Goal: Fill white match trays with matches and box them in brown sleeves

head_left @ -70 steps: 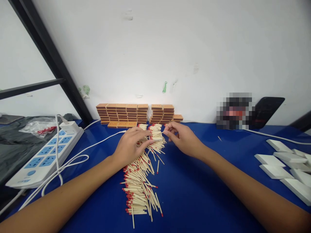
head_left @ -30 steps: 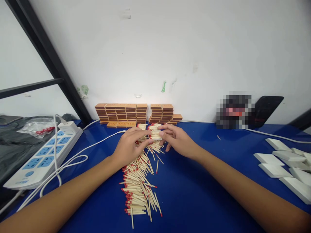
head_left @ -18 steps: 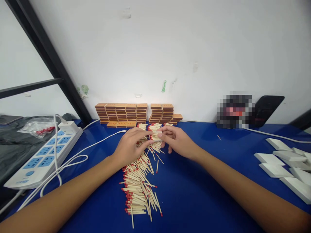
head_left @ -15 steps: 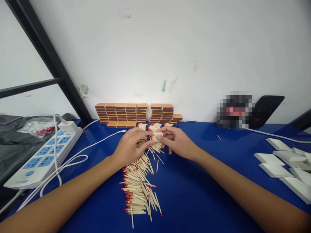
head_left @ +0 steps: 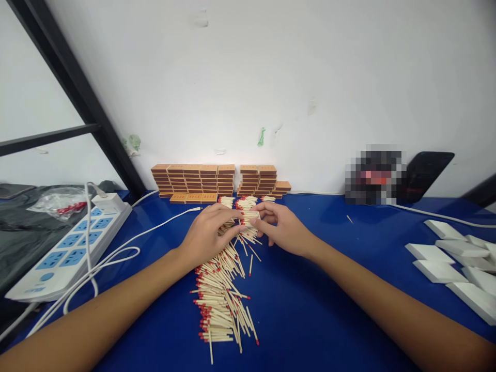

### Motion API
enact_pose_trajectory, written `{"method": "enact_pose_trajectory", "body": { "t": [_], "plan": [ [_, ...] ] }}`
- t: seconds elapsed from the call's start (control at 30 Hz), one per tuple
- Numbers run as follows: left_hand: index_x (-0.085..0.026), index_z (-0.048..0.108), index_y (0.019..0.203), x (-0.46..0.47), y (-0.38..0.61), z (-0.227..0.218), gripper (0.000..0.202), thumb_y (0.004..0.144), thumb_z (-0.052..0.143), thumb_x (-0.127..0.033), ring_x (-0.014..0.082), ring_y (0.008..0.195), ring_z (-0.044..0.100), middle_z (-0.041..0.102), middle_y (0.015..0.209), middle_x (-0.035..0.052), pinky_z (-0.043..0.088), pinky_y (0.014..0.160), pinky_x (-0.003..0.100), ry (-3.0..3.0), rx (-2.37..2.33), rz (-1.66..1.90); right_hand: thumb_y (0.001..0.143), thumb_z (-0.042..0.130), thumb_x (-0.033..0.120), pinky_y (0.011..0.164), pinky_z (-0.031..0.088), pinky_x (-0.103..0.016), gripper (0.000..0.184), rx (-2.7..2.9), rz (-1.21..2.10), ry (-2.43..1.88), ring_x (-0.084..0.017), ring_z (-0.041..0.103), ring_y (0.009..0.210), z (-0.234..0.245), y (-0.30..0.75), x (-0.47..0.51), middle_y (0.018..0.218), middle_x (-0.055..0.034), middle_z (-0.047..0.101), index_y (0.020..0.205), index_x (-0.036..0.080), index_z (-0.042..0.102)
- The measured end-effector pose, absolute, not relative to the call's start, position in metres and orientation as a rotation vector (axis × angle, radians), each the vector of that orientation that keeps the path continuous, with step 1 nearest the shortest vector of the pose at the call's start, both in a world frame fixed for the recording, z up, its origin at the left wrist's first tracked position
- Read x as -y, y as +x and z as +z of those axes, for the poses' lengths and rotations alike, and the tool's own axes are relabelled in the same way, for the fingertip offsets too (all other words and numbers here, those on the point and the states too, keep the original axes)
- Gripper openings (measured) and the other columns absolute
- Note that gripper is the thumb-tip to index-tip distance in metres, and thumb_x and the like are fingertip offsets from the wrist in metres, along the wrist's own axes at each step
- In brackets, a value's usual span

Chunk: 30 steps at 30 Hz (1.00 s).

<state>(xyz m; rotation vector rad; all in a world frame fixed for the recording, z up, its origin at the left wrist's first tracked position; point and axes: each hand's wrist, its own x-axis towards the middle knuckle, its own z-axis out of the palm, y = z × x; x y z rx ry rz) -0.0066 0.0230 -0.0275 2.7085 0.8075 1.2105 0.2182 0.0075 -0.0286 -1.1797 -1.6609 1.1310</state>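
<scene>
Loose matches (head_left: 219,310): nearest me, long messy spill on the blue tabletop (head_left: 329,310), lots left outside any box, red heads mostly left.
Left hand (head_left: 209,228): narrow grip, thumb and finger at the bundle's left end.
Right hand (head_left: 285,228): narrow grip too, thumb near side, fingers far side, on its right end.
Match bundle (head_left: 250,218): between both grips, lying crosswise above the spill; pale tray around it likely, I can't confirm.
Far matches (head_left: 247,202): more loose heaps just past the hands.
Matchboxes (head_left: 186,181): stacked by the wall (head_left: 232,77); I'd count these as done, contents hidden.
Progress: partway, I judge.
</scene>
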Motion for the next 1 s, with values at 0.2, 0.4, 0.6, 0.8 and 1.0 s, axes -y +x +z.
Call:
{"method": "enact_pose_trajectory", "body": {
  "t": [0.2, 0.4, 0.6, 0.8, 1.0],
  "plan": [
    [-0.022, 0.068, 0.118, -0.0220, -0.0073, -0.0262, 0.026, 0.095, 0.068, -0.035, 0.0211, 0.100, 0.067, 0.074, 0.106, 0.0063, 0.054, 0.090, 0.039, 2.712, -0.831, 1.197, 0.086, 0.069, 0.040, 0.039, 0.052, -0.021, 0.035, 1.629, 1.174, -1.154, -0.015, 0.066, 0.067, -0.0266, 0.2175, -0.0089, 0.086, -0.0025, 0.062, 0.111, 0.019, 0.057],
    [-0.022, 0.069, 0.115, -0.0219, -0.0070, -0.0265, 0.023, 0.095, 0.069, -0.034, 0.0206, 0.096, 0.067, 0.075, 0.104, 0.0058, 0.054, 0.089, 0.039, 2.721, -0.797, 1.203, 0.089, 0.065, 0.039, 0.038, 0.050, -0.021, 0.028, 1.584, 1.192, -1.161, -0.013, 0.063, 0.059, -0.0262, 0.2158, -0.0107, 0.074, 0.0005, 0.062, 0.108, 0.019, 0.057],
    [-0.022, 0.068, 0.118, -0.0224, -0.0066, -0.0272, 0.025, 0.096, 0.068, -0.034, 0.0204, 0.097, 0.067, 0.074, 0.105, 0.0056, 0.054, 0.090, 0.039, 2.718, -0.806, 1.183, 0.090, 0.064, 0.042, 0.038, 0.050, -0.020, 0.029, 1.617, 1.178, -1.159, -0.014, 0.064, 0.061, -0.0260, 0.2161, -0.0086, 0.073, -0.0001, 0.062, 0.105, 0.019, 0.059],
    [-0.022, 0.065, 0.124, -0.0217, -0.0077, -0.0258, 0.029, 0.097, 0.066, -0.034, 0.0200, 0.099, 0.066, 0.074, 0.108, 0.0057, 0.053, 0.091, 0.038, 2.732, -0.773, 1.125, 0.089, 0.065, 0.050, 0.037, 0.049, -0.021, 0.032, 1.641, 1.129, -1.177, -0.015, 0.065, 0.063, -0.0310, 0.2162, -0.0087, 0.077, -0.0014, 0.063, 0.101, 0.020, 0.061],
    [-0.022, 0.067, 0.120, -0.0230, -0.0080, -0.0275, 0.025, 0.097, 0.066, -0.032, 0.0194, 0.101, 0.066, 0.075, 0.110, 0.0045, 0.053, 0.093, 0.038, 2.749, -0.728, 1.126, 0.089, 0.065, 0.049, 0.037, 0.048, -0.021, 0.030, 1.624, 1.124, -1.207, -0.015, 0.064, 0.061, -0.0320, 0.2151, -0.0083, 0.075, -0.0006, 0.062, 0.099, 0.021, 0.060]
  ]
}}
